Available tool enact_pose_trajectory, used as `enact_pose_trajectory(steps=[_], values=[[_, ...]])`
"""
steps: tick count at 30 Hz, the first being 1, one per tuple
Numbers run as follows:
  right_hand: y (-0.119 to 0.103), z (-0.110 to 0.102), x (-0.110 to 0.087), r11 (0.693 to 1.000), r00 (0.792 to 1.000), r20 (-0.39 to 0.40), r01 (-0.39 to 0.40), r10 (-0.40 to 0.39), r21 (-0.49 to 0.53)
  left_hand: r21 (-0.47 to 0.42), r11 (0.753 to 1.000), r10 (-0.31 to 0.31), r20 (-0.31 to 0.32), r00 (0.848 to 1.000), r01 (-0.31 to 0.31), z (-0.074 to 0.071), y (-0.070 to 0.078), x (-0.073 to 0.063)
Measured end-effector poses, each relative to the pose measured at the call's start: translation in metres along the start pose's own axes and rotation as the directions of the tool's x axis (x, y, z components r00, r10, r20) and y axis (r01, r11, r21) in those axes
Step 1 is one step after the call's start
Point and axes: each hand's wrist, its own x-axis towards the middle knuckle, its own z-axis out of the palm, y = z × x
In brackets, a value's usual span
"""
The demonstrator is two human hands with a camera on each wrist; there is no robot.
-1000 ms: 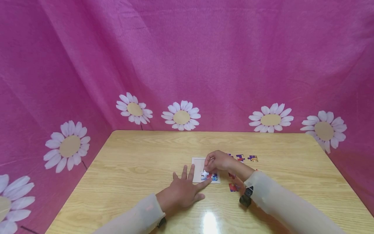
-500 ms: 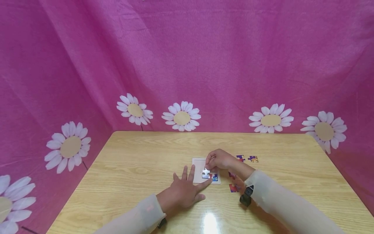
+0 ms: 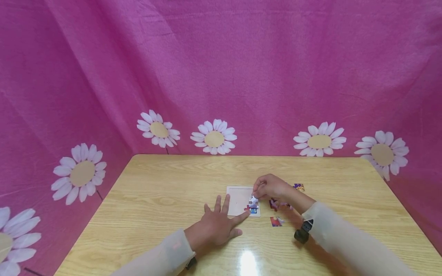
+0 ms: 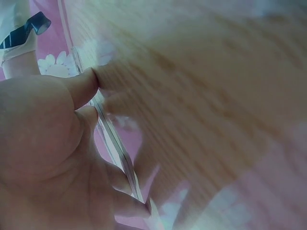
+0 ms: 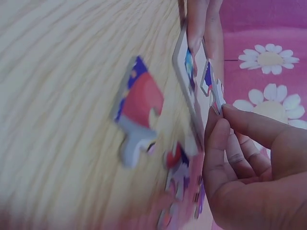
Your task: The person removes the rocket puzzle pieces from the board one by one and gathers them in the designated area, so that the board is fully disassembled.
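Observation:
A white puzzle tray (image 3: 236, 193) lies on the table with puzzle pieces (image 3: 254, 211) in its near right corner. My left hand (image 3: 217, 226) is spread, its fingers straight, resting across the tray's left and near edges; one fingertip touches near the pieces. Thumb and forefinger of my right hand (image 3: 272, 188) pinch a pale puzzle piece (image 3: 253, 201), held tilted over the tray's right side. The right wrist view shows this pinched piece (image 5: 219, 98) edge-on at the fingertips. In the left wrist view my left palm (image 4: 48, 153) hides most of the tray.
Right of the tray lie several loose pieces, among them a red one (image 3: 275, 221), a dark red one (image 3: 273, 204) and a purple-yellow one (image 3: 299, 187). My right forearm partly covers this group. A pink flowered cloth (image 3: 221, 76) hangs behind the wooden table (image 3: 172, 180).
My right hand has lifted the pale puzzle piece from the tray's lower middle and carried it right, above the corner pieces. My left hand has stayed in place.

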Motion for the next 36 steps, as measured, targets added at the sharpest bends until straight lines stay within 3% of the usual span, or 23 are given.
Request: enact_pose_trajectory(steps=[11, 17, 30, 36], values=[[0.017, -0.019, -0.019, 0.999, 0.999, 0.011, 0.042, -0.042, 0.032, -0.007, 1.0, -0.004, 0.006, 1.0, 0.004, -0.001, 0.0, -0.001], [0.022, -0.029, -0.035, 0.998, 0.999, -0.01, 0.044, -0.045, -0.043, -0.029, 0.999, -0.012, 0.011, 1.0, 0.012, -0.002, 0.001, -0.001], [0.04, -0.051, -0.069, 0.991, 0.994, 0.014, 0.105, -0.104, -0.078, -0.038, 0.999, 0.0, -0.002, 1.0, -0.001, -0.001, 0.0, -0.002], [0.047, -0.056, -0.08, 0.99, 0.997, 0.009, 0.074, -0.074, -0.121, -0.02, 1.0, 0.014, -0.01, 1.0, -0.014, 0.0, -0.001, -0.002]])
